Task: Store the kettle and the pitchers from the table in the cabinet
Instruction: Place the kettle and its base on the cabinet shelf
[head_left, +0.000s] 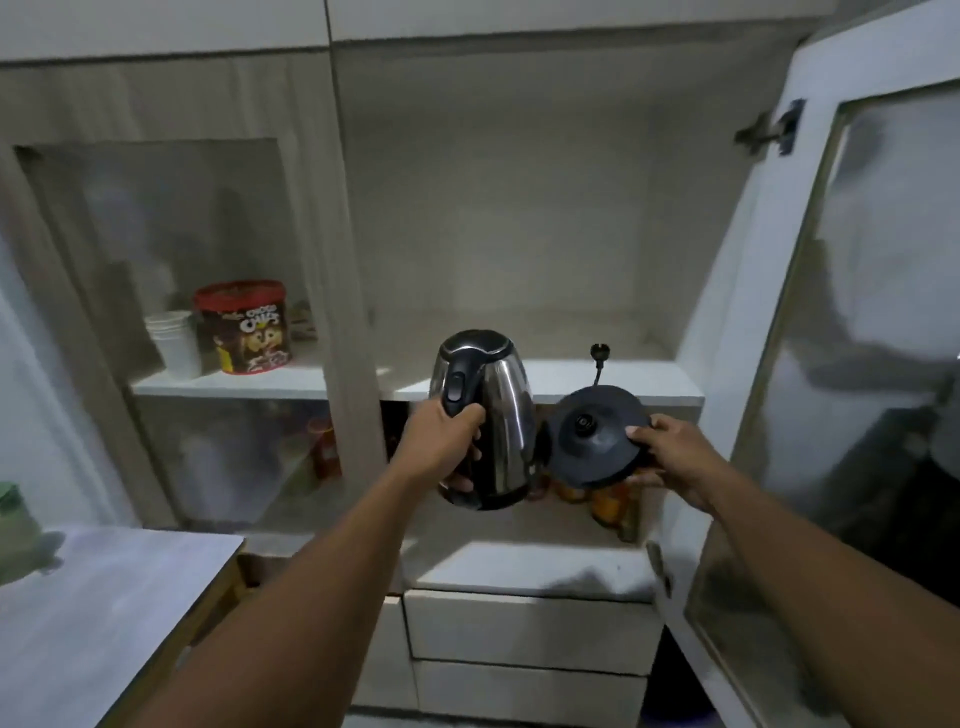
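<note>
My left hand (448, 441) grips the black handle of a steel electric kettle (501, 410), held in the air just in front of the open cabinet's white shelf (649, 382). My right hand (670, 457) holds the kettle's round black base (592, 439) by its right rim, tilted toward me. The base's cord and plug (597, 358) stick up over the shelf edge. The compartment above that shelf holds nothing. No pitchers are in view.
The cabinet's right glass door (841, 395) stands open beside my right arm. Behind the shut left glass door are a red chocolate tin (244, 327) and stacked white cups (174, 340). Orange jars (608, 501) stand on the lower shelf. Drawers (524, 629) lie below, a table corner (104, 613) at left.
</note>
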